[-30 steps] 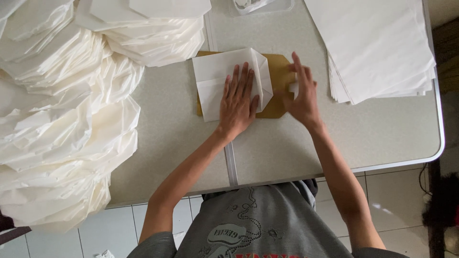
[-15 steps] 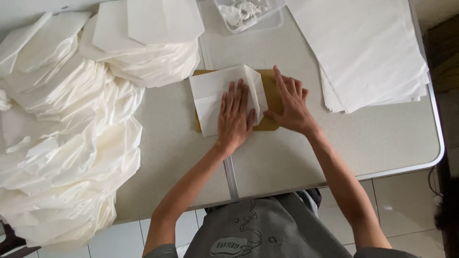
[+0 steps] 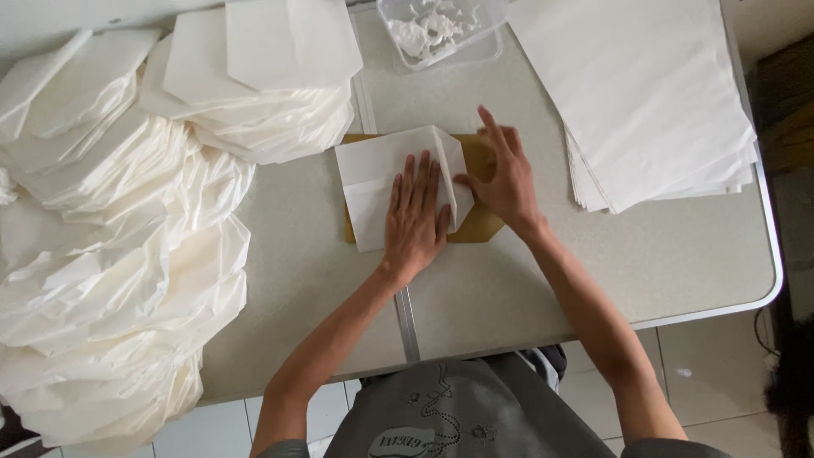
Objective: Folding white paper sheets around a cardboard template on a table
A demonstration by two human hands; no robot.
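We note a white, thin paper sheet (image 3: 381,182), partly folded, lying on a tan flat board (image 3: 483,222) at mid tabletop (image 3: 543,280). Its right edge is already turned in to a point; we judge the left half still unfolded. Long axis runs left-right, point toward the right. Left hand (image 3: 415,222) lies flat, fingers spread, pressing the sheet. Right hand (image 3: 507,182) is spread too, thumb on the fold. A heap of folded white paper pieces (image 3: 119,254) lies left, and 1 stack of flat white sheets (image 3: 653,93) right.

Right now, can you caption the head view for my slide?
Left hand presses a folded white paper sheet on a brown board while the right hand creases its flap.
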